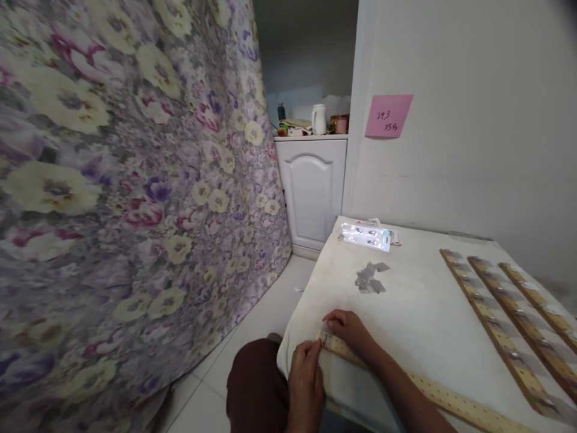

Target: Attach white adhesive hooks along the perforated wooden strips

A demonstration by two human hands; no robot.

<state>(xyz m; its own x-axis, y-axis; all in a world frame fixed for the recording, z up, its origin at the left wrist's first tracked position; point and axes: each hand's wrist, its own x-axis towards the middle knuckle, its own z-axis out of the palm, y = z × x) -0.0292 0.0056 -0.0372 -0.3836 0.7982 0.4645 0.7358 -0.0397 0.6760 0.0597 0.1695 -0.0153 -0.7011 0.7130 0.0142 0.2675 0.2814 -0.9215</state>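
Note:
A pale wooden strip [435, 391] with rows of holes lies along the table's near edge. My left hand [306, 370] is closed at the strip's near-left end, with thumb and forefinger pressed against it. Over the same end, my right hand [349, 328] pinches a small transparent piece [325, 335], partly hidden by the fingers. Farther up the table lies a loose pile of greyish, see-through squares [370, 279]; their exact kind is too small to tell.
Three wooden strips [496, 331] carrying several small metal fittings lie on the right side of the table [406, 300]. At the back sits a transparent blister pack [365, 236]. A floral curtain [135, 180] hangs left; a white cabinet [312, 189] stands beyond.

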